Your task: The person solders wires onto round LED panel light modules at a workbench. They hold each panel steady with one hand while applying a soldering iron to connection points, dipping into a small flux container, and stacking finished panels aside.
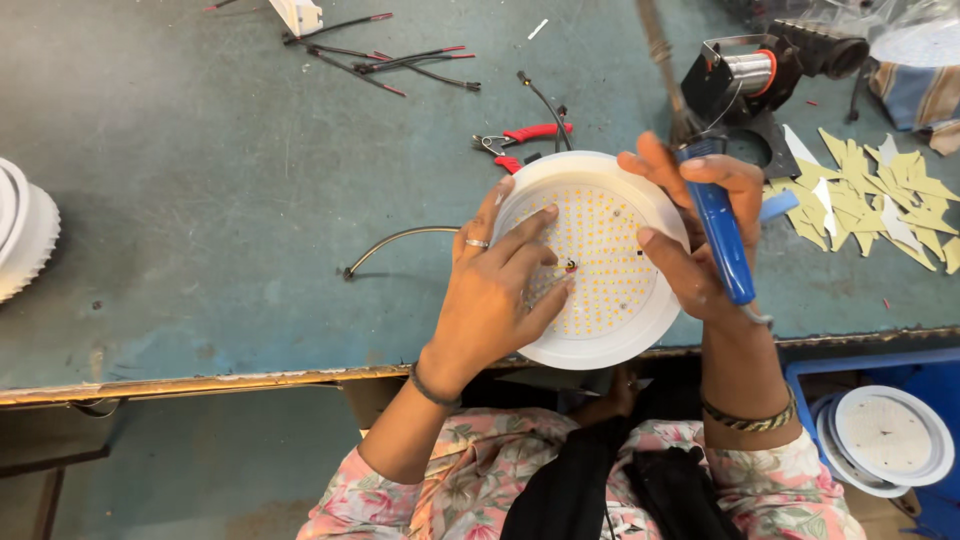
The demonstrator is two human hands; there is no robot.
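Two hands on round white LED light panel point(600, 262) at near bench edge point(200, 383). Left hand point(495, 290): fingers flat, spread, pinning small wires at board centre. Right hand point(705, 235): closed around blue-handled soldering iron point(722, 240). Judgement: hold wires firm, keep fingertips off joint. Panel smooth plastic, board studded with yellow dots; bench worn teal

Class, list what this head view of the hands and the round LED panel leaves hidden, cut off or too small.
- Soldering iron tip: hidden behind the right hand.
- Wires under the left hand: fingers hide the joint on the LED panel.
- White ribbed housing: cut off by the left edge.
- Solder spool wire: too thin.
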